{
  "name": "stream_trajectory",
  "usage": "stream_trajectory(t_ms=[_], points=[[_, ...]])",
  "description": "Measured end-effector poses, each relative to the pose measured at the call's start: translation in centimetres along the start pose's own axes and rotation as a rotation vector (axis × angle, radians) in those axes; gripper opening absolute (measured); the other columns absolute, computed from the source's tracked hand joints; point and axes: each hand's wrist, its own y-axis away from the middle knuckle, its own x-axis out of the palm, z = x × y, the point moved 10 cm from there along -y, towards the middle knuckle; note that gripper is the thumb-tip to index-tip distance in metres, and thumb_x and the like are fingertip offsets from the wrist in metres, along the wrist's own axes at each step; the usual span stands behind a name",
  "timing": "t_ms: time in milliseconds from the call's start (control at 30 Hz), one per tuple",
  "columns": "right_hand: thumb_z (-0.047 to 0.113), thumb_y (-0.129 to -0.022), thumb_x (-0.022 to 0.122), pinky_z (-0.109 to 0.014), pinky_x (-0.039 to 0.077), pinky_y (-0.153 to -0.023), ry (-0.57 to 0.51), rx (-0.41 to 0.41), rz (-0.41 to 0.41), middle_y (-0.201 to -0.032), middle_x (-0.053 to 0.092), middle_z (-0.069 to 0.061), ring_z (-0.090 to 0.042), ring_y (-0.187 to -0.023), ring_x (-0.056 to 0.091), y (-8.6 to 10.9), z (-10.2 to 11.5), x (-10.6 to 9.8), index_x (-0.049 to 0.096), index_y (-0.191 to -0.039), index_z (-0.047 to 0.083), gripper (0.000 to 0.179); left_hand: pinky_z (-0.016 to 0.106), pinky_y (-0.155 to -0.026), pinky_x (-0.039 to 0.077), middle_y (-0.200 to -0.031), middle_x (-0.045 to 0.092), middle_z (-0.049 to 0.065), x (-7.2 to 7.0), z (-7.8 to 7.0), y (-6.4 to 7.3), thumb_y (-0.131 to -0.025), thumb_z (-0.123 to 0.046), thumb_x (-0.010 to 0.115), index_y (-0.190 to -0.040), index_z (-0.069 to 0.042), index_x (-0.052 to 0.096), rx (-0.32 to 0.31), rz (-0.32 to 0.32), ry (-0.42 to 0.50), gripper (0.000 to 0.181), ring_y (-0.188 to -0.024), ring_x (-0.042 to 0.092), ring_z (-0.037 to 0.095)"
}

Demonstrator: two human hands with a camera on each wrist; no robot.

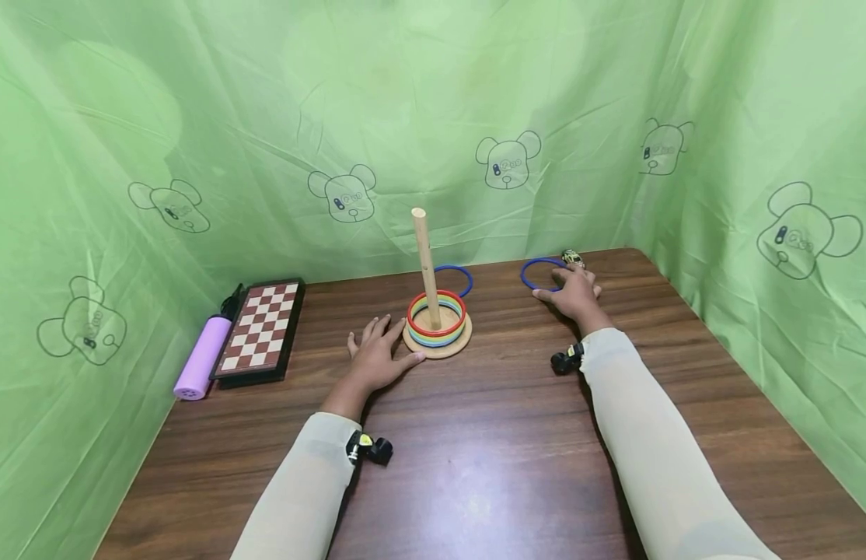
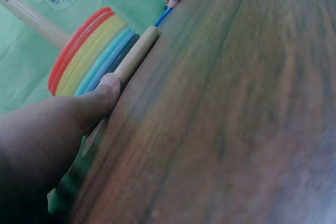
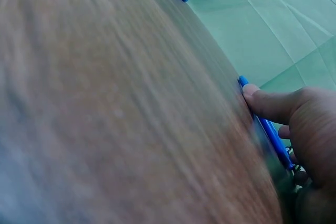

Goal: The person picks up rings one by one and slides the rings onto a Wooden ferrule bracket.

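Observation:
A round wooden base (image 1: 463, 344) carries an upright peg (image 1: 424, 253). Around the peg lie stacked rings (image 1: 437, 334), red on top, then yellow and blue ones below. My left hand (image 1: 378, 359) rests at the base's left side, fingers spread. In the left wrist view its thumb (image 2: 111, 83) touches the base's rim. Toward the right back, my right hand (image 1: 575, 293) grips a blue ring (image 1: 522, 274) lying at the table. The right thumb (image 3: 254, 95) is on the ring's near edge, the other fingers partly hidden behind. Behind the base lies another blue ring (image 1: 469, 280).
A small toy car (image 1: 571, 257) stands just beyond the right hand. On the left lie a checkered game board (image 1: 261, 325) and a purple cylinder (image 1: 204, 358) beside it. Green cloth (image 1: 419, 93) encloses the back and sides of the wooden table (image 1: 475, 451).

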Motion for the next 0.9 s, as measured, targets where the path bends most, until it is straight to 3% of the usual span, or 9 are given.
stream_trajectory(t_ms=[567, 900], points=[[0.046, -0.099, 0.08, -0.076, 0.005, -0.127, -0.028, 0.022, 0.006, -0.177, 0.026, -0.027, -0.055, -0.163, 0.011, 0.18, -0.15, 0.14, 0.054, -0.159, 0.003, 0.078, 0.084, -0.127, 0.002, -0.181, 0.026, 0.014, 0.1, 0.12, -0.07, -0.095, -0.079, 0.065, -0.173, -0.032, 0.036, -0.002, 0.004, -0.013, 0.096, -0.17, 0.016, 0.042], [0.047, -0.099, 0.08, -0.072, 0.015, -0.123, 0.004, 0.015, -0.01, -0.176, 0.032, -0.026, -0.055, -0.159, 0.018, 0.22, 0.03, 0.12, 0.056, -0.158, 0.003, 0.077, 0.084, -0.127, 0.002, -0.181, 0.027, 0.013, 0.09, 0.17, -0.11, -0.095, -0.08, 0.065, -0.173, -0.033, 0.036, -0.001, -0.001, -0.017, 0.096, -0.17, 0.016, 0.041]])
